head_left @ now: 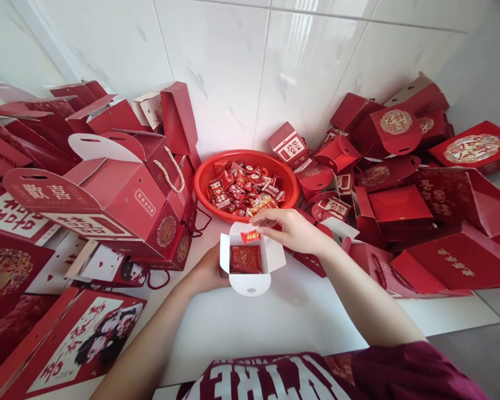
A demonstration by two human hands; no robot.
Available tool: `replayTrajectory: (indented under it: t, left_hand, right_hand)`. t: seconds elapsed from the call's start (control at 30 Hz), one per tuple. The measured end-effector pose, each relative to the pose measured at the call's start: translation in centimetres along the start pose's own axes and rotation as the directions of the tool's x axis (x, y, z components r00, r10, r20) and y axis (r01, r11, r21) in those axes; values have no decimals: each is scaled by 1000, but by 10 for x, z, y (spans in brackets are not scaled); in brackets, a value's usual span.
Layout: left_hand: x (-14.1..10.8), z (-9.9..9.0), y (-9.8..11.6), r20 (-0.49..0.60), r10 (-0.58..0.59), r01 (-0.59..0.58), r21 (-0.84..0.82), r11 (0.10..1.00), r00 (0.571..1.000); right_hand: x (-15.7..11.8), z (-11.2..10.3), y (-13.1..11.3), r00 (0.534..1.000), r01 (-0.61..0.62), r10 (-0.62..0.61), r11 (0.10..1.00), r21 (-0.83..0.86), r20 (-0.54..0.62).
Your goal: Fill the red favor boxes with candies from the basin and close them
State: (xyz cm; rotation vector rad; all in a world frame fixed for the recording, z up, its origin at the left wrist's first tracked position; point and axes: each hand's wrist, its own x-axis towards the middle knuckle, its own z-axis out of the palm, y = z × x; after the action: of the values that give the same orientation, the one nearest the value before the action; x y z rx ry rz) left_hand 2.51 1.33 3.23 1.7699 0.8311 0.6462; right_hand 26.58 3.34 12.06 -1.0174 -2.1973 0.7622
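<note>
Grips the open candy box by its left side with the left hand; pinches a red-wrapped candy, with long axis crosswise, in the right hand, over the box's far edge.

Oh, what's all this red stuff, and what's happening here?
A person's left hand steadies a small open box, white inside, with a larger red packet in it. The right hand holds a small red packet over the box's far side. Just beyond sits a red basket of wrapped pieces, with red boxes on the left and right.
</note>
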Motion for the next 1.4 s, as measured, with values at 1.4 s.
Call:
replayTrajectory:
  t: [1.4]
  left_hand:
    - [-26, -2, -13, -159, 115, -79, 220, 972, 981]
  right_hand:
    - [-91, 125, 38, 954, -22, 130, 929, 370, -270]
